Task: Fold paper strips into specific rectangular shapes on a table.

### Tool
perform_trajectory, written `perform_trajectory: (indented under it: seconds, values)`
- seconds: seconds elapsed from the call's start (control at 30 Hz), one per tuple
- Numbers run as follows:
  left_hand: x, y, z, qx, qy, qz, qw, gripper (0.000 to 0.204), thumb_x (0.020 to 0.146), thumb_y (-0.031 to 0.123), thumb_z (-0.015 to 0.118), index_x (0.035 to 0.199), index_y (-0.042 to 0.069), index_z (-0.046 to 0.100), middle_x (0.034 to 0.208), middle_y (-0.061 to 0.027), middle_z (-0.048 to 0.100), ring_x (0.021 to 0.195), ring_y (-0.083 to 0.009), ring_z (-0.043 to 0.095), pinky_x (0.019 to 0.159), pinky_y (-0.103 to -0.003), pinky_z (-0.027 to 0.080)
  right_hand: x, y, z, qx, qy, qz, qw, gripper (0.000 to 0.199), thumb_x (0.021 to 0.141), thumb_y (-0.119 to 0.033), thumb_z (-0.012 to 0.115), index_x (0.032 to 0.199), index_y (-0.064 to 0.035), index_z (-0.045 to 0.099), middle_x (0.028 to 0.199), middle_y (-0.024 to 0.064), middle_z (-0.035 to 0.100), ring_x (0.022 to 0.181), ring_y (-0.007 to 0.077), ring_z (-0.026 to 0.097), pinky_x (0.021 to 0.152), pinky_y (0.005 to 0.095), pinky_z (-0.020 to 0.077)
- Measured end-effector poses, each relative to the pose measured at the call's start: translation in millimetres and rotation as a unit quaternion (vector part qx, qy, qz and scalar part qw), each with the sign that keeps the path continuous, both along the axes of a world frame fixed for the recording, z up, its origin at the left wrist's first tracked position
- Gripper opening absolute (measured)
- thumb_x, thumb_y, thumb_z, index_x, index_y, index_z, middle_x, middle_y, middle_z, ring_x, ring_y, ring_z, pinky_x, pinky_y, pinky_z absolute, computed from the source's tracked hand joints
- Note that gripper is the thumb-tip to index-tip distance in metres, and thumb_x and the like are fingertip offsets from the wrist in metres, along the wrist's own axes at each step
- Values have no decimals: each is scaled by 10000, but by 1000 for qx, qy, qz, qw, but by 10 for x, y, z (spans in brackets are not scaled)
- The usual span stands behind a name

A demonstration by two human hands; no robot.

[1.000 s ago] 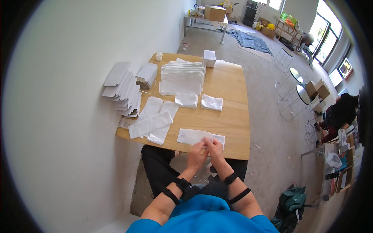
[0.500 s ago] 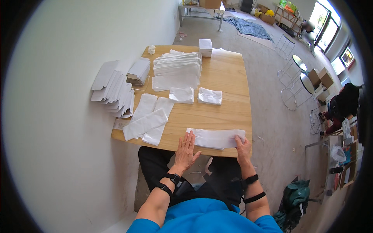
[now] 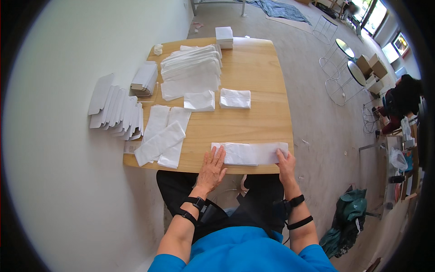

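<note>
A long white strip point(image 3: 251, 153), paper or thin cloth, lies along the near edge of the wooden table with another white layer showing beneath it. My left hand point(image 3: 211, 170) rests flat on the strip's left end, fingers stretched out. At the other end, my right hand point(image 3: 285, 164) pinches the strip between thumb and fingers. Left of my hands, several long folded white strips point(image 3: 163, 144) overlap. Beyond them are two short folded white pieces, one on the left point(image 3: 199, 101) and one on the right point(image 3: 235, 98).
Farther back lies a spread pile of white sheets point(image 3: 190, 70), with a small white box point(image 3: 224, 37) behind it. Flat white cartons point(image 3: 115, 111) lean at the left wall by a carton stack point(image 3: 145, 77). Stools point(image 3: 356, 73) and a seated person point(image 3: 401, 104) are at right.
The view has shifted, so the table sits higher and slightly left. My right hand still pinches the strip, which now lies flatter. My left hand stays flat on its left end.
</note>
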State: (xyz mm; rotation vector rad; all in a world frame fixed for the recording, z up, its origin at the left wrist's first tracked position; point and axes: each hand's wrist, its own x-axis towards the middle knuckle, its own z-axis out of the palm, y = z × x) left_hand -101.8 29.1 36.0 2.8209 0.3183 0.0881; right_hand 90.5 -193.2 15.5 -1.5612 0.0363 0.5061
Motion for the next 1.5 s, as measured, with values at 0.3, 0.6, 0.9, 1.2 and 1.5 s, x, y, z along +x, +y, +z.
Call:
perform_trajectory:
  seconds: [0.3,0.6,0.9,1.2,1.5]
  values:
    - [47,65,-28,39,24,-40,998,712,796,-22,469,1463,111,259,1546,-25,199,1426,-262,170,1173,-450,116,21,2,-101,-7,7,-31,999,197,900,-210,618,987,-36,652,852,-4,639,726,85,577,602,252,463]
    - [83,98,-83,60,34,-54,996,657,828,5,448,1454,117,282,1541,-12,218,1427,-251,171,1175,-447,106,66,-108,-331,-78,-13,-46,996,181,891,-187,629,995,-40,647,872,-2,637,765,89,582,623,257,477]
    - [100,99,-100,54,32,-45,997,617,833,24,449,1433,99,330,1526,-15,259,1422,-254,182,1171,-455,118,49,-51,-273,-120,-36,-52,991,211,860,-157,641,964,26,660,864,31,666,787,97,574,702,265,461]
    - [80,139,-30,53,18,-36,998,635,811,31,489,1427,91,342,1522,-44,265,1422,-278,177,1167,-453,133,20,0,-58,-326,-270,-136,896,206,841,-127,621,973,29,647,867,154,666,774,263,640,726,377,491]
    - [79,87,216,-68,-90,92,989,514,744,94,643,1237,104,495,1273,-91,482,1206,-296,416,1000,-431,328,-625,1074,307,-46,-110,122,985,224,857,-93,585,1038,33,622,916,151,682,815,226,670,738,314,527]
